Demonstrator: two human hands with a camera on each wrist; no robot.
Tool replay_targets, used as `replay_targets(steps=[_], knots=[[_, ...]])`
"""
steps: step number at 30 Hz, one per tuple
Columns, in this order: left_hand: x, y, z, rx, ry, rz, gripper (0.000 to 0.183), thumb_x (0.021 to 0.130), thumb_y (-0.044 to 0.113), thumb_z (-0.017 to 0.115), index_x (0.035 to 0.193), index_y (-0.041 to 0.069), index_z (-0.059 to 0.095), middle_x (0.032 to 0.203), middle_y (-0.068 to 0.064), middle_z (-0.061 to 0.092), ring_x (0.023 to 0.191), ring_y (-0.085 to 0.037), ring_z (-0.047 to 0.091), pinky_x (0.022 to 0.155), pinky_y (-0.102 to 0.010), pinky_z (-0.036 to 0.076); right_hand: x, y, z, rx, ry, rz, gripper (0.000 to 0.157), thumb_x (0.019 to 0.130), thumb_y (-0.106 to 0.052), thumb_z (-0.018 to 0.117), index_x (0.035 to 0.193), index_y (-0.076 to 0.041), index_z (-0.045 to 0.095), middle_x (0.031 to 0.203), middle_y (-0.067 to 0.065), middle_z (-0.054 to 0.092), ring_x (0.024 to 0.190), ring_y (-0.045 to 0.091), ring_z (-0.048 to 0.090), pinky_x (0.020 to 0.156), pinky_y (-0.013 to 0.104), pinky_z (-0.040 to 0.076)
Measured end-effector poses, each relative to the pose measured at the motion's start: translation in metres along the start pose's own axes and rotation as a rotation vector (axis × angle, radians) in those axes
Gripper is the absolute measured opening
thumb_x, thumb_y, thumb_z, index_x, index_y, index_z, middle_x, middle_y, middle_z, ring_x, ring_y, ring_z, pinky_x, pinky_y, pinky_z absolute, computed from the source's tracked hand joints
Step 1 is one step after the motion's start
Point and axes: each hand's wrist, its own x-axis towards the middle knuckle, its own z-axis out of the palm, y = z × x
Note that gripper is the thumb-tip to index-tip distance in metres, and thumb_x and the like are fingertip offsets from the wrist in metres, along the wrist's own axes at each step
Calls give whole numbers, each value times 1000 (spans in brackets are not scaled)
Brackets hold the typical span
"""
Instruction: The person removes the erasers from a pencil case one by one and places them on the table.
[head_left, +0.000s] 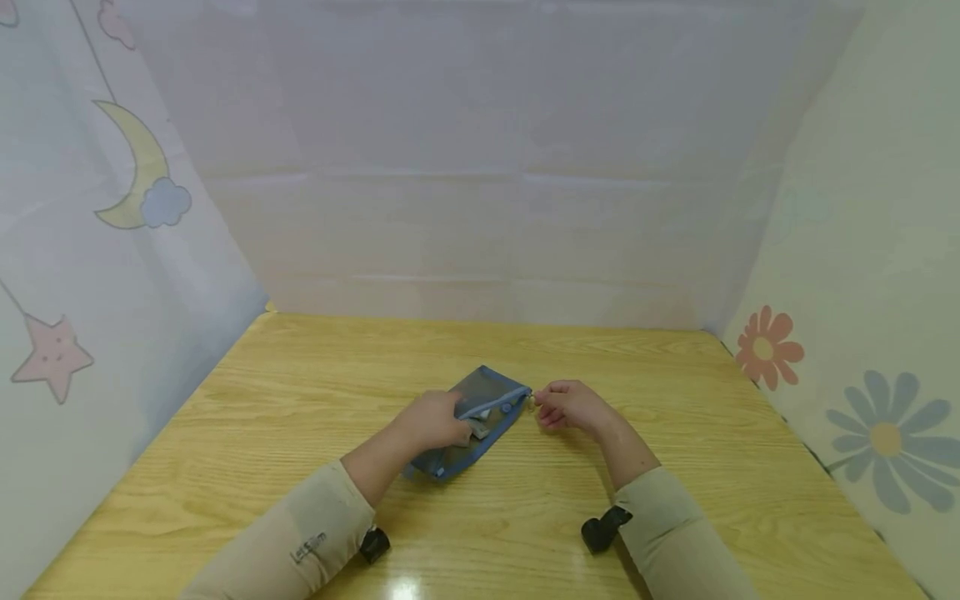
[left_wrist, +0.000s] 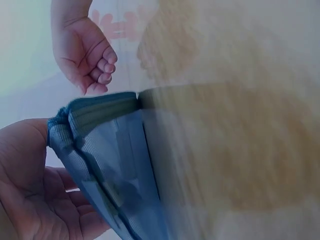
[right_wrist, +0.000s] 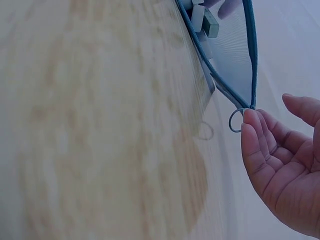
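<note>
A blue-edged mesh zipper pouch (head_left: 483,382) is held at a slant over the table, its zipper side parted. My left hand (head_left: 435,419) grips its left side, and in the left wrist view the pouch (left_wrist: 127,150) lies against the fingers. Inside, a small white piece (right_wrist: 197,18) and a grey-green block (right_wrist: 211,25) show between the zipper edges. At the right end of the zipper, my right hand (head_left: 573,407) pinches the pull with curled fingers. A thin ring (right_wrist: 235,122) hangs beside those fingertips.
The pouch is above a wood-grain table (head_left: 300,375). A pale sheet (head_left: 487,242) stands along the back, with printed panels at the left and right. Black wrist cameras are on both sleeves, one camera (head_left: 600,532) near the right cuff.
</note>
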Motion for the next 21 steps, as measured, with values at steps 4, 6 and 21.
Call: replay_targets(steps=[4,6,21], knots=[[-2,-2,-5,-8,24,16,41,88,28,50,119,2,57,88,-5,60,54,-13,44,56,-29,39,1,1,-1,5,-3,-2,33,94,-18,50,102,13,55,85,22,61,72,26,61,72,42,53],[-4,-2,-8,-39,32,28,32,91,29,48,98,1,63,74,-3,57,50,-12,41,52,-28,37,1,1,-1,5,-4,-2,33,95,-19,50,102,13,55,84,21,61,71,24,61,72,42,53],[-1,-8,-20,-167,185,34,37,95,17,37,60,11,49,57,1,53,47,-14,42,47,-28,38,2,-2,-2,18,24,31,35,96,-17,45,104,16,52,79,13,60,70,23,63,70,39,54]])
